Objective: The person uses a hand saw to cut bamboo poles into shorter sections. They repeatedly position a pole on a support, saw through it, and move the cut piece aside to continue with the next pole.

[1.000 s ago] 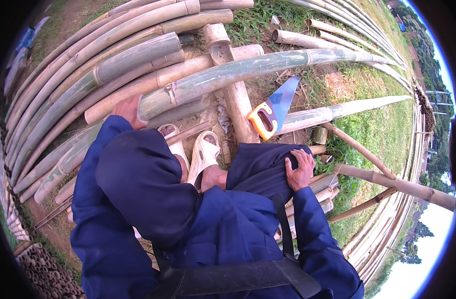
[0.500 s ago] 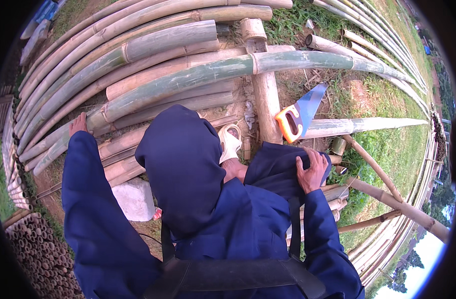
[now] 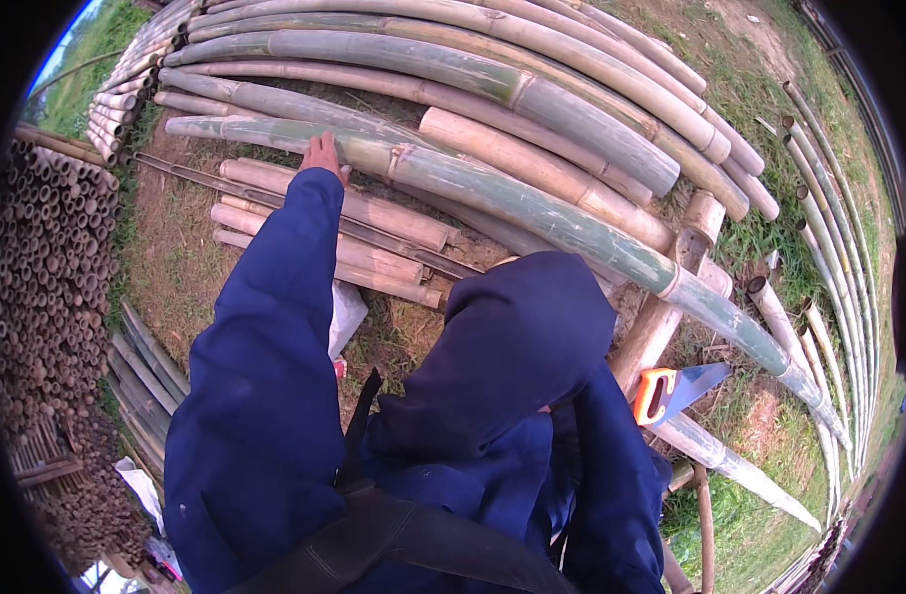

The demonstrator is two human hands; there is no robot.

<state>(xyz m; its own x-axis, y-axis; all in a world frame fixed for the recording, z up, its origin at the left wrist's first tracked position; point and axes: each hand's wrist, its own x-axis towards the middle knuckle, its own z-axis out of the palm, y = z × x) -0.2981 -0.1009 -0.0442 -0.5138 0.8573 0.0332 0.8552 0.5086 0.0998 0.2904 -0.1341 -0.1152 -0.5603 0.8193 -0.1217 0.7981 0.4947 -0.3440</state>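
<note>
A long green bamboo pole [image 3: 532, 208] runs slantwise from the upper left to the lower right, lying across a short thick bamboo crosspiece [image 3: 651, 332]. Near the pole's left end, my left hand [image 3: 323, 156] curls over it with the arm stretched out. A hand saw [image 3: 656, 396] with an orange handle and bluish blade rests by the crosspiece, beside a thinner bamboo pole [image 3: 730, 461]. My right forearm [image 3: 616, 475] bends down close to my body, and its hand is hidden. My dark blue trouser knee [image 3: 522, 337] covers the middle.
Several bamboo poles [image 3: 562, 84] lie side by side beyond the green one. Shorter cut lengths [image 3: 393, 218] lie nearer on the ground. A big stack of bamboo ends [image 3: 57, 257] stands at the left. More poles [image 3: 834, 267] lie on grass at the right.
The view has swung left, so the poles and saw appear shifted and tilted. My left hand stays on the green pole. My right hand, earlier resting on my knee, has gone out of sight.
</note>
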